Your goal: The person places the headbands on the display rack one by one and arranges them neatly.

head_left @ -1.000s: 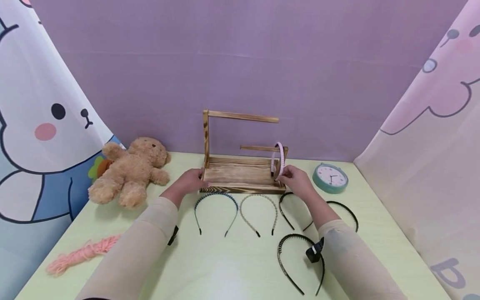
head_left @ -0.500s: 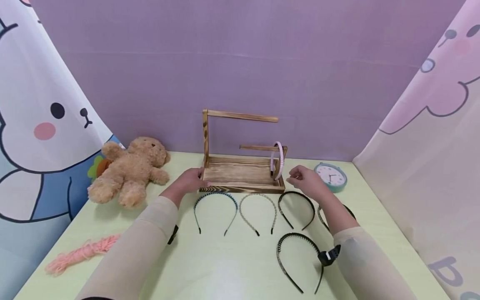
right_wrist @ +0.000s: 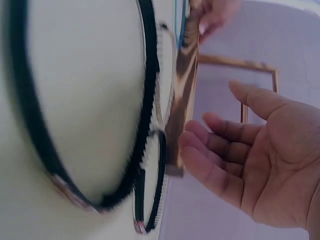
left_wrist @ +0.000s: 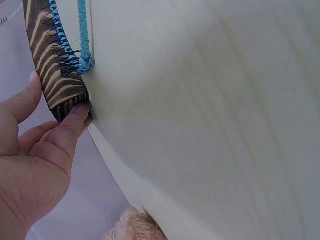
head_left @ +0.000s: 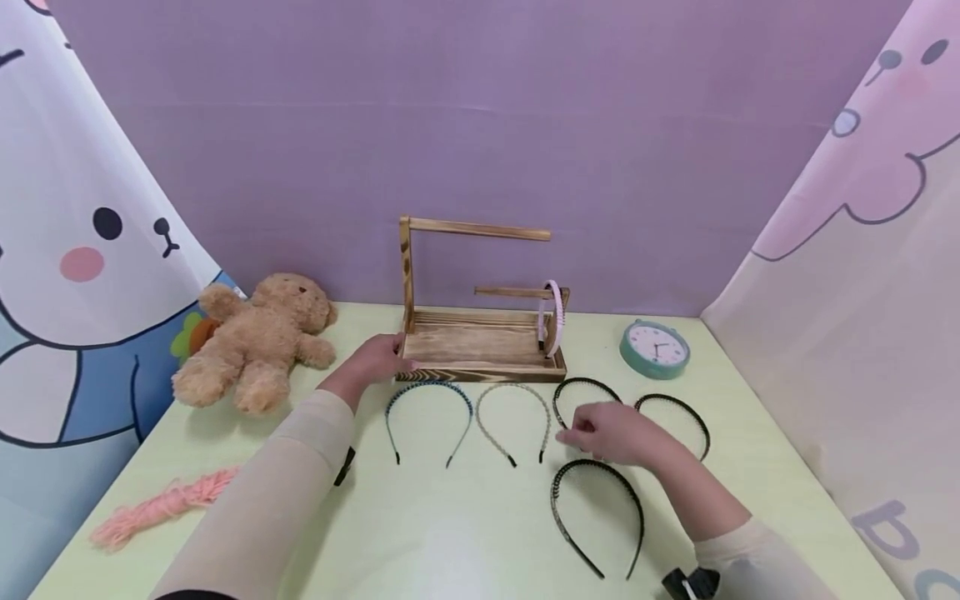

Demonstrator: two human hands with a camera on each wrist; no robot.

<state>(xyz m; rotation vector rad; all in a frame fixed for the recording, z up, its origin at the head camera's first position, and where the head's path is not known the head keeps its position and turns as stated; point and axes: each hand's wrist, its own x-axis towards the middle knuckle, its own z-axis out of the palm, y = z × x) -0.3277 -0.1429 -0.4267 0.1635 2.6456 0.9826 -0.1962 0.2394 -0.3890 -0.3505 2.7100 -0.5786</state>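
Observation:
My left hand (head_left: pixel 377 358) grips the left front corner of a wooden rack (head_left: pixel 480 375), thumb on one side and fingers at its end. The rack has a tray base and two bars at different heights. A pink headband (head_left: pixel 556 321) hangs on the lower bar at the right. My right hand (head_left: pixel 618 433), its fingers loosely bent and holding nothing, is over a black headband (head_left: pixel 585 382) and partly hides it. Nearer me lies another black headband (head_left: pixel 637 508), a third black headband (head_left: pixel 686 407) to the right. A blue headband (head_left: pixel 427 383) and a beige headband (head_left: pixel 513 386) lie before the rack.
A brown teddy bear (head_left: pixel 258 342) lies at the left, with a bundle of pink yarn (head_left: pixel 165 507) in front of it. A green clock (head_left: pixel 655 348) lies to the rack's right. Purple cloth (head_left: pixel 480 150) stands behind the pale green table (head_left: pixel 450 533).
My right hand has let go of the pink headband, which stays on the lower bar, and has moved back toward me over the black headbands. The left hand keeps its place on the rack.

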